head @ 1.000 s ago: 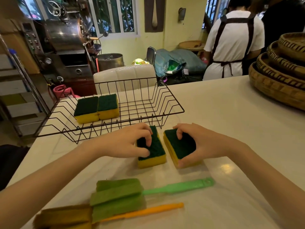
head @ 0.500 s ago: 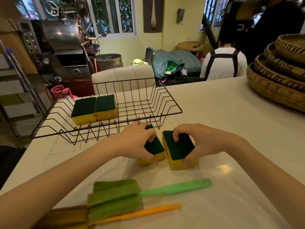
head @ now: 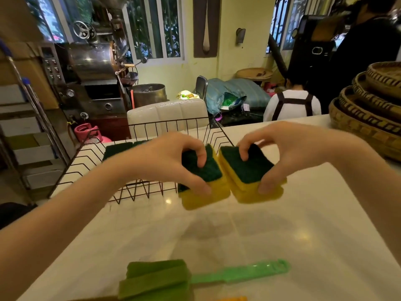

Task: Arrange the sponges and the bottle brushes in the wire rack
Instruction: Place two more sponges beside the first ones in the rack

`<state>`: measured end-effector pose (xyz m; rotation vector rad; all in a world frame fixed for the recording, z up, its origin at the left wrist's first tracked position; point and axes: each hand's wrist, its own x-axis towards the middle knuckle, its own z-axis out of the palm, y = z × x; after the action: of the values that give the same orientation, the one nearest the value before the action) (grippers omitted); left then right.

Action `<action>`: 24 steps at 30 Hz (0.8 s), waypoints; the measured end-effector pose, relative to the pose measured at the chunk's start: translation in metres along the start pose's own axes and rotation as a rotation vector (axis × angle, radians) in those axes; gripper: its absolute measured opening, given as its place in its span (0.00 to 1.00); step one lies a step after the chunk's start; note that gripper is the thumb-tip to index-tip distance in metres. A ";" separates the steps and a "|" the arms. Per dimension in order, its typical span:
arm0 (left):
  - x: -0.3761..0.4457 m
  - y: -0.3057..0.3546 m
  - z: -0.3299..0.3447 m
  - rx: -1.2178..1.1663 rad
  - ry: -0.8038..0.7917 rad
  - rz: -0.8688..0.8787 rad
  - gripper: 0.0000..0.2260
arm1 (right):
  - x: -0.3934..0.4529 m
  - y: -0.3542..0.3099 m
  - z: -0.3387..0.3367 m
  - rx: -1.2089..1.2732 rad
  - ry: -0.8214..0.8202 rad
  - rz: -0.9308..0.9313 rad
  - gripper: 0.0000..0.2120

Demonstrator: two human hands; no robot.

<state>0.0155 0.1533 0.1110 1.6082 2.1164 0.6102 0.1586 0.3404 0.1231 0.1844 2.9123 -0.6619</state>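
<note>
White counter (head: 303,235) fills the lower frame; both sponges, resting on it half a second ago, are now lifted above it at centre. Black wire rack (head: 91,153) sits centre left, with two green-topped sponges (head: 118,148) inside, partly hidden by the left forearm. Left hand (head: 165,161) pinches one sponge (head: 206,183); right hand (head: 288,153) pinches the other sponge (head: 249,170), fingers curled tight. Woven baskets (head: 368,109) crowd the right edge. Green brush (head: 195,276) lies at the bottom edge, bare counter between.
</note>
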 end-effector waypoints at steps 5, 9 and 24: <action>0.020 -0.011 -0.037 0.100 0.254 -0.008 0.13 | 0.037 0.000 -0.032 0.022 0.178 -0.047 0.21; 0.050 -0.041 -0.053 0.187 0.351 -0.034 0.14 | 0.089 0.006 -0.041 -0.078 0.259 -0.063 0.22; 0.126 -0.156 -0.030 0.242 0.116 -0.117 0.13 | 0.222 0.041 0.005 -0.120 0.000 0.026 0.25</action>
<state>-0.1555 0.2347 0.0388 1.5897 2.4295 0.4325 -0.0528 0.3937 0.0635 0.2071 2.9333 -0.4817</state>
